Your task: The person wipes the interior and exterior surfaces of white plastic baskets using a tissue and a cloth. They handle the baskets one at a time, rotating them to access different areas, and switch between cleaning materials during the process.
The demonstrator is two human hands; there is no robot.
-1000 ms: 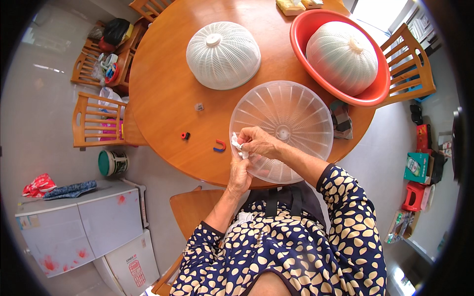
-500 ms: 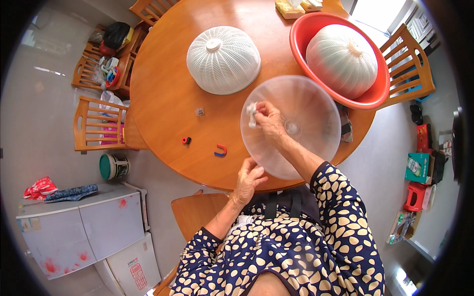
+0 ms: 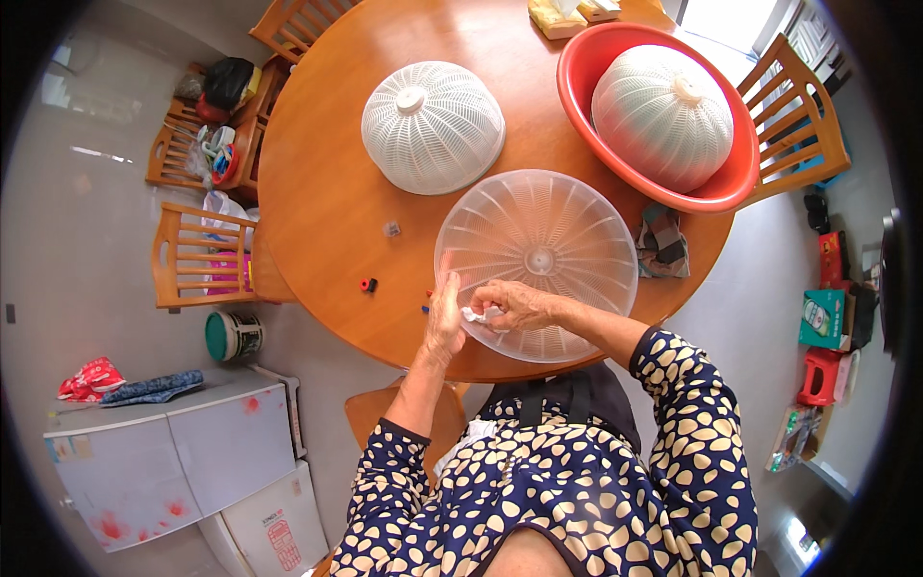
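A translucent ribbed food cover lies with its open side up on the near part of the round table. At its near-left rim my left hand grips the edge. My right hand is inside that cover, its fingers bunched round a crumpled white tissue pressed near the rim by my left hand. A white ribbed food cover stands dome up further back. Another white ribbed cover rests dome up in a red basin at the far right.
On the table lie a small clear cube-like piece, a small red and black piece and folded printed paper or cloth. A tissue pack sits at the back. Wooden chairs surround it.
My right hand has brought the tissue nearer along the cover's left side. The cover has shifted left and slightly nearer. My left hand has taken hold of its rim, mostly hiding the red-blue horseshoe-shaped piece.
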